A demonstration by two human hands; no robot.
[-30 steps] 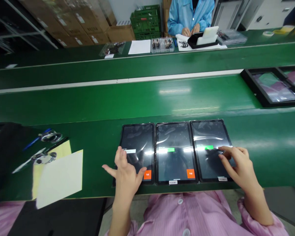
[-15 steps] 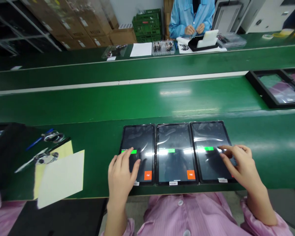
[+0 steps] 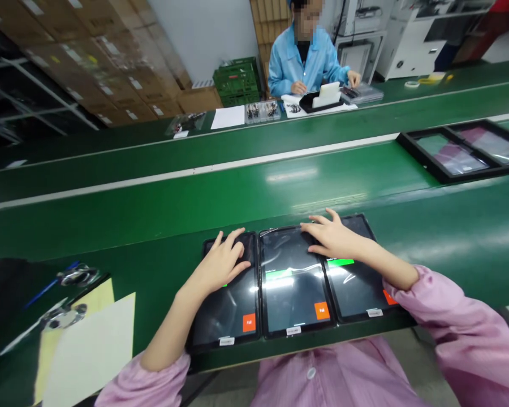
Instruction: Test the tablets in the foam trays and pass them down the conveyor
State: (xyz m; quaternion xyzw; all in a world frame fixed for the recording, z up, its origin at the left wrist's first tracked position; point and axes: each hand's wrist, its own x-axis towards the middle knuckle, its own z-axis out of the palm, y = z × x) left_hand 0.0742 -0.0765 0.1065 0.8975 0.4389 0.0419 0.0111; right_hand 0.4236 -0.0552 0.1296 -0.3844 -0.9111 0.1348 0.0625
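Three black tablets lie side by side at the near edge of the green bench: the left tablet (image 3: 231,308), the middle tablet (image 3: 294,288) and the right tablet (image 3: 356,285). Each screen shows a green bar and an orange button. My left hand (image 3: 223,261) rests on the far half of the left tablet, fingers spread flat. My right hand (image 3: 333,236) lies over the far ends of the middle and right tablets, fingers stretched out. Neither hand holds anything.
Papers (image 3: 87,345), pens and metal clips (image 3: 74,277) lie at the left. Black trays with tablets (image 3: 453,155) sit on the conveyor at right. Across the line a person in a blue coat (image 3: 303,62) works at small parts trays (image 3: 261,110).
Both hands slid from the near and middle parts of the tablets up to their far ends. The camera tilted up, showing more of the far bench.
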